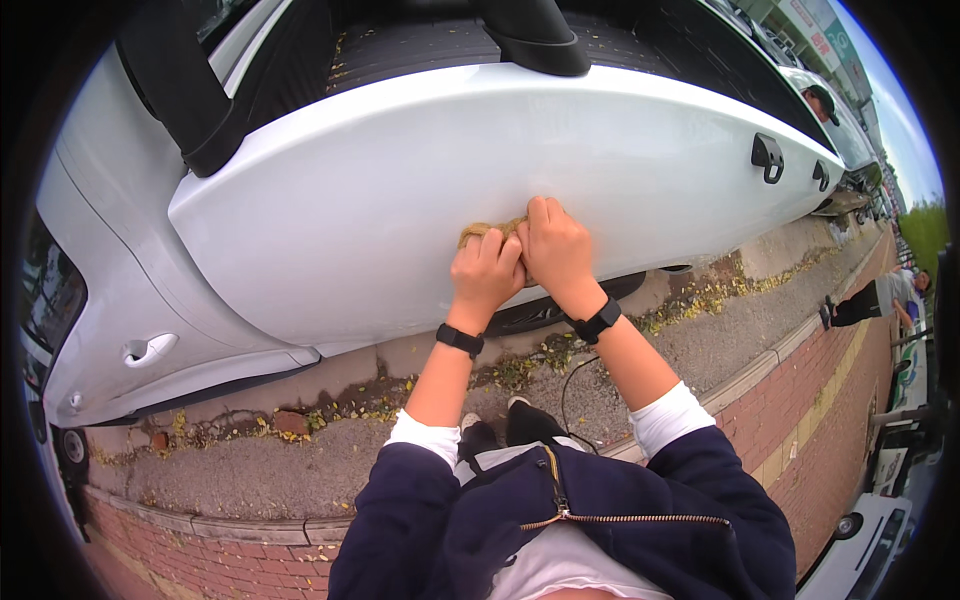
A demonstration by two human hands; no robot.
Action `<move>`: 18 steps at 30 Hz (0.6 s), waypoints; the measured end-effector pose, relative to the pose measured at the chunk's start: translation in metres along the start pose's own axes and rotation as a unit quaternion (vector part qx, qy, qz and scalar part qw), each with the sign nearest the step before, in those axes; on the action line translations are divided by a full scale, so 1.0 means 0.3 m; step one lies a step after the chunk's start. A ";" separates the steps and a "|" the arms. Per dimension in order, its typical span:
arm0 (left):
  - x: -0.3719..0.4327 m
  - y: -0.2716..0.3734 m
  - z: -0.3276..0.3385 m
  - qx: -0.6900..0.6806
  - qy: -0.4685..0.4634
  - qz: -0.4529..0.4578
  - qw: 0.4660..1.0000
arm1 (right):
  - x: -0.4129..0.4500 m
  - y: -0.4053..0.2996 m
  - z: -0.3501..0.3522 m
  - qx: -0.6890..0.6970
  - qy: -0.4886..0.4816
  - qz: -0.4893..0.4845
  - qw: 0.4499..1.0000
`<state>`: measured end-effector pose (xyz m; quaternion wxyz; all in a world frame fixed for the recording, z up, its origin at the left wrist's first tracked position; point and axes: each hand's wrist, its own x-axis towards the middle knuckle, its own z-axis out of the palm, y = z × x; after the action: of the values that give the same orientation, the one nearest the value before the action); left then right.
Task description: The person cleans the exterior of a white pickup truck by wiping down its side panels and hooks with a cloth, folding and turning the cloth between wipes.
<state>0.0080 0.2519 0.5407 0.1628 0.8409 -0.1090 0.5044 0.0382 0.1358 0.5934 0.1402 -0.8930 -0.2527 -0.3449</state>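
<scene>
Both of my hands grip a tan cloth (487, 228) in front of the white side panel (360, 195) of a pickup truck bed. My left hand (486, 271) has its fingers curled over the cloth's lower left part. Close against it, my right hand (556, 244) is closed on the cloth's right end. Most of the cloth is hidden by my fingers. Whether the cloth presses on the paint cannot be told from above. Each wrist wears a black band.
Black bars (536, 37) rise from the bed rail. Black metal brackets (768, 158) jut from the panel at right. Below lie asphalt with fallen leaves (705, 300), a kerb (247, 527) and brick paving (217, 562). A person (877, 296) stands on the pavement; another person's capped head (821, 103) shows beyond the bed.
</scene>
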 end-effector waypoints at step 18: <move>-0.072 0.111 -0.005 -0.049 -0.062 -0.216 0.973 | -0.063 0.077 0.020 0.112 0.011 -0.075 0.991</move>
<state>-0.0150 0.2222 0.5277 0.3022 0.8650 0.0410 0.3985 0.0421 0.1124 0.5743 0.2156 -0.8466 -0.3540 -0.3340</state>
